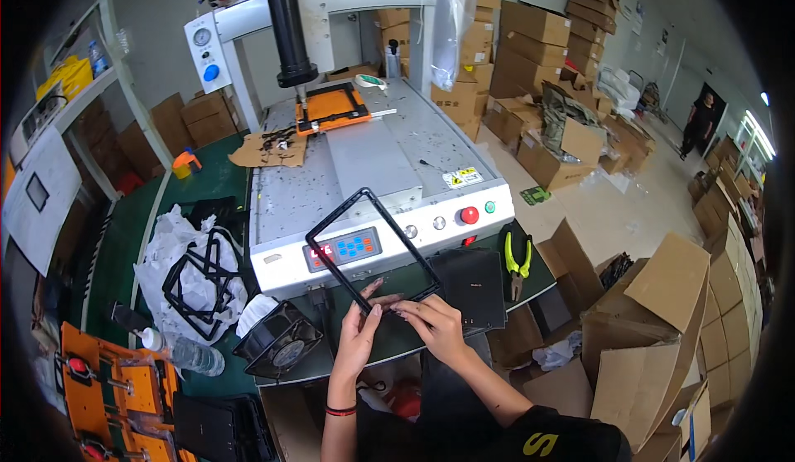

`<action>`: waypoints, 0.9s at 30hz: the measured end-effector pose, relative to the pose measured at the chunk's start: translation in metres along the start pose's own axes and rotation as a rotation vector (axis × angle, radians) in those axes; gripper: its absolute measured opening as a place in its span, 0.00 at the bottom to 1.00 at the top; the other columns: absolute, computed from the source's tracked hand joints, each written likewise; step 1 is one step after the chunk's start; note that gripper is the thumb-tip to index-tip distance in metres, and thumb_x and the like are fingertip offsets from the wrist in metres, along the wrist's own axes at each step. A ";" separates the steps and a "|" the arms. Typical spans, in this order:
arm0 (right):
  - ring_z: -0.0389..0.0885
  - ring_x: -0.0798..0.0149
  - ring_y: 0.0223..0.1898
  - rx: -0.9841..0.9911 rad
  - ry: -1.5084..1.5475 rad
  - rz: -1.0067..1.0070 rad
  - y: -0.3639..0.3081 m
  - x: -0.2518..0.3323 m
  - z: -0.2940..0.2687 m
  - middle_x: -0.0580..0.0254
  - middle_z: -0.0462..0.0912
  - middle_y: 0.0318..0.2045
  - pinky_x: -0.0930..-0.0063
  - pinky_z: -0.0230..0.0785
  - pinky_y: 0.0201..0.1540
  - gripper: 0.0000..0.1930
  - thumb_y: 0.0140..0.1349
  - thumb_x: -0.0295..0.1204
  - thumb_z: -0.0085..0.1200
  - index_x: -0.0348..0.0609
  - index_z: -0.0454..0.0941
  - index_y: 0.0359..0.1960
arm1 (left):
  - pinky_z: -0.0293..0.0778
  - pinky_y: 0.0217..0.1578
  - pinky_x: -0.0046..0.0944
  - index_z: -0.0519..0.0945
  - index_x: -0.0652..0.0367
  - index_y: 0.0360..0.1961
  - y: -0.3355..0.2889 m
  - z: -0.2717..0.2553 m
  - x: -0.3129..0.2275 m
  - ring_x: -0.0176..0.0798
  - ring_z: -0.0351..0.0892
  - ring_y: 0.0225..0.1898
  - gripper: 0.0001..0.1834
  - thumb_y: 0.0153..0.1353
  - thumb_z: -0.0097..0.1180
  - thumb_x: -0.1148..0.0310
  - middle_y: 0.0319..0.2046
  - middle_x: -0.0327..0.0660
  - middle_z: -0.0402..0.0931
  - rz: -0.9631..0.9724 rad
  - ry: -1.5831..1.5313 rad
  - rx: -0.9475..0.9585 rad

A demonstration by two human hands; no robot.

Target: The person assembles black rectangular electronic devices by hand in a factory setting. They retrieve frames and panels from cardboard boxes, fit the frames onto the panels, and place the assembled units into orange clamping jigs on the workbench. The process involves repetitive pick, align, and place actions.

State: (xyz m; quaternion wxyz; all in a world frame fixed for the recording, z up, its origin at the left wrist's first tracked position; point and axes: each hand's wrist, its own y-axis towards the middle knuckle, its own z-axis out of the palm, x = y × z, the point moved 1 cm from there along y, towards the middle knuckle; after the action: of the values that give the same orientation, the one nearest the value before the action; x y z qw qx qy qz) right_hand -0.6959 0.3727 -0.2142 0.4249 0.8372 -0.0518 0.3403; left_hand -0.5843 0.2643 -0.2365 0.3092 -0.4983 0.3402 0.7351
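Note:
A thin black rectangular frame (402, 237) is held up, tilted, in front of the machine's control panel (348, 248). My left hand (358, 335) grips its near left corner, thumb and fingers closed around the bar. My right hand (436, 325) pinches at the near bar beside it; whether a small part is also between those fingertips is hidden. Right of my hands lie a flat black panel (472, 288) and yellow-green handled pliers (517, 265). Several similar black frames (203, 284) lie on a white plastic bag (153, 263) to the left.
The grey bench machine (381, 160) carries an orange fixture (331, 108) beneath a black cylinder (287, 27). A black fan (286, 348) and a plastic bottle (190, 353) stand left. Open cardboard boxes (638, 338) crowd the right. A person (700, 122) is far back.

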 end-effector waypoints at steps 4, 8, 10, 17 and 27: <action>0.79 0.60 0.32 -0.061 -0.007 -0.047 -0.001 0.006 0.003 0.58 0.82 0.31 0.71 0.72 0.35 0.12 0.50 0.19 0.60 0.40 0.83 0.39 | 0.64 0.56 0.38 0.57 0.65 0.64 -0.002 -0.001 0.000 0.39 0.72 0.52 0.23 0.71 0.37 0.69 0.49 0.52 0.74 0.023 0.051 -0.016; 0.80 0.59 0.32 -0.089 0.062 0.031 -0.004 0.017 0.020 0.57 0.82 0.32 0.70 0.72 0.35 0.12 0.51 0.19 0.59 0.40 0.82 0.38 | 0.66 0.52 0.37 0.57 0.61 0.64 -0.007 -0.001 -0.004 0.39 0.73 0.50 0.22 0.72 0.35 0.65 0.48 0.51 0.74 0.003 -0.159 -0.097; 0.80 0.59 0.31 -0.105 0.147 0.070 -0.004 0.010 0.033 0.56 0.81 0.31 0.70 0.72 0.34 0.11 0.52 0.19 0.59 0.39 0.82 0.38 | 0.69 0.49 0.36 0.55 0.60 0.66 -0.009 -0.002 0.001 0.38 0.75 0.47 0.23 0.72 0.33 0.66 0.46 0.52 0.76 0.056 -0.166 -0.166; 0.79 0.60 0.29 -0.090 0.216 0.212 -0.007 -0.001 0.037 0.55 0.82 0.30 0.72 0.71 0.32 0.09 0.54 0.19 0.58 0.38 0.81 0.38 | 0.71 0.50 0.39 0.54 0.62 0.66 -0.007 -0.007 0.003 0.44 0.75 0.51 0.24 0.72 0.33 0.67 0.47 0.56 0.75 0.053 0.024 -0.197; 0.81 0.63 0.31 -0.066 0.206 0.196 -0.009 -0.004 0.035 0.56 0.83 0.33 0.74 0.74 0.35 0.09 0.57 0.19 0.55 0.36 0.81 0.39 | 0.71 0.48 0.36 0.59 0.61 0.64 -0.005 -0.002 0.003 0.38 0.76 0.48 0.23 0.72 0.35 0.63 0.47 0.53 0.77 0.063 0.035 -0.232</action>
State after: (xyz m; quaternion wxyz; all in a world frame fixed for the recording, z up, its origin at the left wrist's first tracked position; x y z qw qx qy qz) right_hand -0.6772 0.3519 -0.2371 0.4199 0.7744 -0.1006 0.4624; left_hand -0.5801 0.2657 -0.2414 0.2204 -0.5324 0.2738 0.7700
